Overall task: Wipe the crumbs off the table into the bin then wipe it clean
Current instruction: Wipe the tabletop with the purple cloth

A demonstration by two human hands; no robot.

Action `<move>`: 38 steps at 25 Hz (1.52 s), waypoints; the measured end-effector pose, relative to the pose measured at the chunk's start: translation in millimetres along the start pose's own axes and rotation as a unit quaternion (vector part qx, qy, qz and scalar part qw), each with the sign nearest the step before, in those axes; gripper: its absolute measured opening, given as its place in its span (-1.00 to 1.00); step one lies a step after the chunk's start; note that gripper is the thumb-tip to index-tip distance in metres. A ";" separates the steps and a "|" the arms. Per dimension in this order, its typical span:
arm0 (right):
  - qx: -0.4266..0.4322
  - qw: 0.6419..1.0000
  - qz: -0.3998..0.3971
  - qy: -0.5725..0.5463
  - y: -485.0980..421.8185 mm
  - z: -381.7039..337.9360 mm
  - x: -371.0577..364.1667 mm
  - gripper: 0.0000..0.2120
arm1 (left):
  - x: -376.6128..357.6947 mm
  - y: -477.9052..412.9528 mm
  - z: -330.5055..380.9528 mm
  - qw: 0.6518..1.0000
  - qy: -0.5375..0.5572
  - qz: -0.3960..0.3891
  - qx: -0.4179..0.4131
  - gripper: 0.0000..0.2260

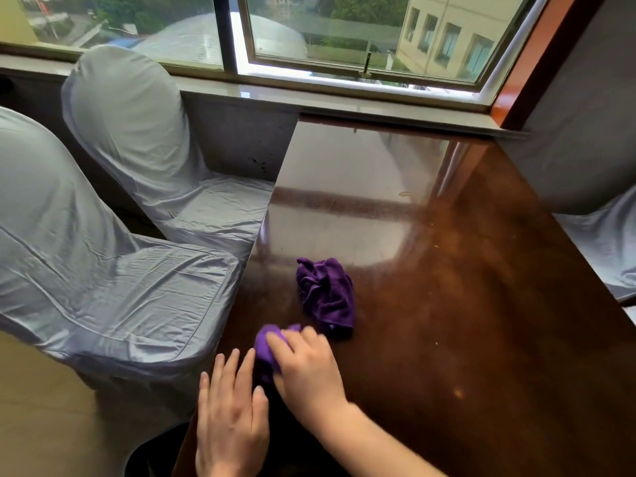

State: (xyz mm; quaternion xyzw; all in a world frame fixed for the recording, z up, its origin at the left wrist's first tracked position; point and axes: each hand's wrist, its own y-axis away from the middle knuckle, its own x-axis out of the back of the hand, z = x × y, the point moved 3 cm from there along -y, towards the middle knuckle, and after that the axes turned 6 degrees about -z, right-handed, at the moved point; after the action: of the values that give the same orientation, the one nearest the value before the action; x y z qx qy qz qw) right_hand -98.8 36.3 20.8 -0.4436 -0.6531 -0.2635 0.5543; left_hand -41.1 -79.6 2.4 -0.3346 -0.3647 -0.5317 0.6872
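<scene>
Table, glossy brown: scattered crumbs far right. Right hand grasps a purple cloth at the near left edge; left hand flat, open, beside it. Second purple cloth lies crumpled just beyond. Bin unseen. Step judged: sweeping crumbs edgeward; next, reach far right.

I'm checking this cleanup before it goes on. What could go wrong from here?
The bin is barely visible: only a dark shape under the table edge, so crumbs pushed by the purple cloth in the right hand may fall on the floor. The open left hand may not catch them all. The second purple cloth could hide crumbs beneath it.
</scene>
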 end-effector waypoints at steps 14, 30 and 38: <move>-0.207 0.973 0.074 0.062 105.6 136.5 27.2 -0.52 | -13.1 4.9 7.9 0.980 -0.148 -0.125 -0.047 -0.45; -0.270 0.958 0.079 -0.059 8.9 219.0 53.3 -0.63 | -15.2 6.2 16.6 0.972 -0.175 -0.149 -0.049 -0.45; -0.136 0.990 0.015 -0.030 -119.5 192.4 14.9 -0.67 | -19.8 -2.9 12.0 0.978 -0.165 -0.110 -0.065 -0.44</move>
State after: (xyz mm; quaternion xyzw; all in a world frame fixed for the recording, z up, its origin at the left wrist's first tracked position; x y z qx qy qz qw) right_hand -297.1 145.5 5.3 -0.5324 -0.6210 -0.3278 0.4726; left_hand -49.1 -60.4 -8.3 -0.4196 -0.4727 -0.5640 0.5314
